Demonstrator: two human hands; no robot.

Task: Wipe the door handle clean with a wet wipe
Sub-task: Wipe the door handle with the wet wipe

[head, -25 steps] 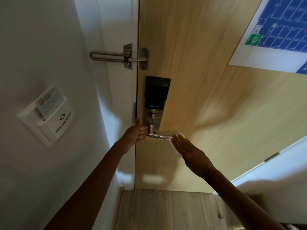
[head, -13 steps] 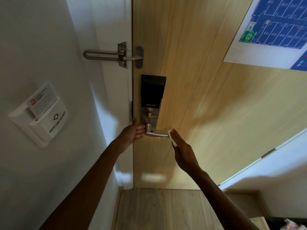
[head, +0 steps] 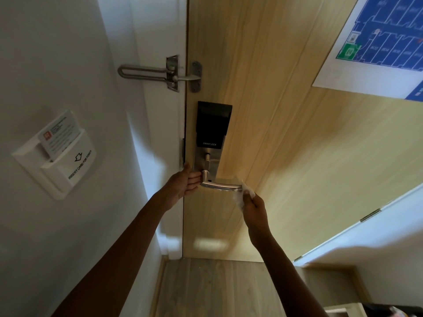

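A silver lever door handle sticks out to the right from a smart lock plate on a light wooden door. My left hand rests with its fingers against the pivot end of the handle, at the door's edge. My right hand pinches a crumpled white wet wipe, which touches the free tip of the lever from below and to the right.
A metal swing-bar door guard bridges frame and door above the lock. A white key-card holder with a card sits on the left wall. An evacuation plan hangs on the door. A white panel stands at the right.
My right hand went from flat fingers against the lever's tip to a closed pinch on the wipe, slightly lower and to the right. The left hand stayed at the pivot.
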